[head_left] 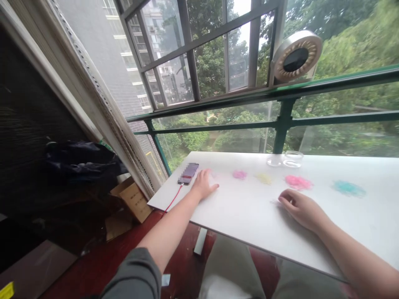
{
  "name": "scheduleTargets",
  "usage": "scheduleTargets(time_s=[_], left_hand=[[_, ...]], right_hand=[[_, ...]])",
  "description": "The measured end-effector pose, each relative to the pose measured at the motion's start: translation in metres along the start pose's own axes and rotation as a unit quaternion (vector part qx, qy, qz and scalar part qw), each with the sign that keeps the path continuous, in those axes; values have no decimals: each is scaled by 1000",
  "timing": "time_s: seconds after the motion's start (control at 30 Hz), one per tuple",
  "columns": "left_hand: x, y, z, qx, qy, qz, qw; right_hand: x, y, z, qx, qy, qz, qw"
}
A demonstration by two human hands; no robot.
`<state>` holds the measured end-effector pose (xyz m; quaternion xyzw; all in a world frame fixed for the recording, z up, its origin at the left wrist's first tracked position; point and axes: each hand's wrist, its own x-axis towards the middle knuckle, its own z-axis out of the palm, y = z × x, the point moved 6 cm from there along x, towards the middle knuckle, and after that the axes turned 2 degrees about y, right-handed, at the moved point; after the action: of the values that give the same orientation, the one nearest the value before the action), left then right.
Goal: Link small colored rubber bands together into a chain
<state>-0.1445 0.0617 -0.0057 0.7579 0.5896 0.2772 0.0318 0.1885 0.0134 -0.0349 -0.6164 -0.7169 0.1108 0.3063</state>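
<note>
My left hand [204, 185] rests on the white table [237, 220] beside a phone [188, 173], thumb apart from the other fingers. By its fingertips lies a faint pale pink patch, partly hidden. Further right, my right hand [301, 208] is low over the table with thumb and fingers pinched. Something thin and clear shows at its fingertips, too small to name. Small loose heaps form a row: purple [240, 174], pale yellow [263, 178], bright pink [298, 182] and teal [348, 187]. Behind them stand a clear round dish [293, 159] and a clear round piece [274, 161].
A red cable [173, 198] runs from the phone over the table's left edge. A green railing [218, 128] borders the far side, with a round fan-like device [297, 57] above it. Left are a curtain [102, 95] and a cardboard box [134, 200].
</note>
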Motion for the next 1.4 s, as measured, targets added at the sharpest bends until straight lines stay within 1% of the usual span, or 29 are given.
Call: scheduleTargets(time_s=[0.07, 0.17, 0.27, 0.43, 0.5, 0.57, 0.73, 0.87, 1.0, 1.23, 1.4], left_hand=[[14, -18, 4, 20, -24, -18, 999], [39, -35, 17, 26, -57, -35, 997], [69, -41, 28, 20, -63, -27, 997], [122, -50, 36, 23, -49, -46, 997], [135, -53, 38, 19, -54, -44, 997], [140, -54, 39, 14, -55, -34, 998], [132, -50, 42, -14, -57, -6, 998], [119, -40, 46, -45, -84, 15, 995], [104, -29, 47, -69, -110, 44, 991], [69, -13, 39, -83, -138, 75, 984], [50, 3, 32, -80, -138, 98, 982]], right_hand=[[-1, 2, 0, -5, -7, 5, 1000], [-3, 3, -1, -13, -20, 21, 999], [-6, 2, -1, -15, -33, 37, 999], [-10, 1, 0, -5, -40, 40, 998], [-12, 2, 0, -1, -43, 44, 998], [-14, 3, 1, 3, -46, 48, 998], [-18, 4, 2, 4, -57, 46, 997], [-17, 0, 0, -3, -76, 32, 997], [-17, -5, -3, -14, -88, 36, 995], [-15, -8, -5, -17, -76, 35, 996], [-12, -10, -6, -20, -60, 23, 998]])
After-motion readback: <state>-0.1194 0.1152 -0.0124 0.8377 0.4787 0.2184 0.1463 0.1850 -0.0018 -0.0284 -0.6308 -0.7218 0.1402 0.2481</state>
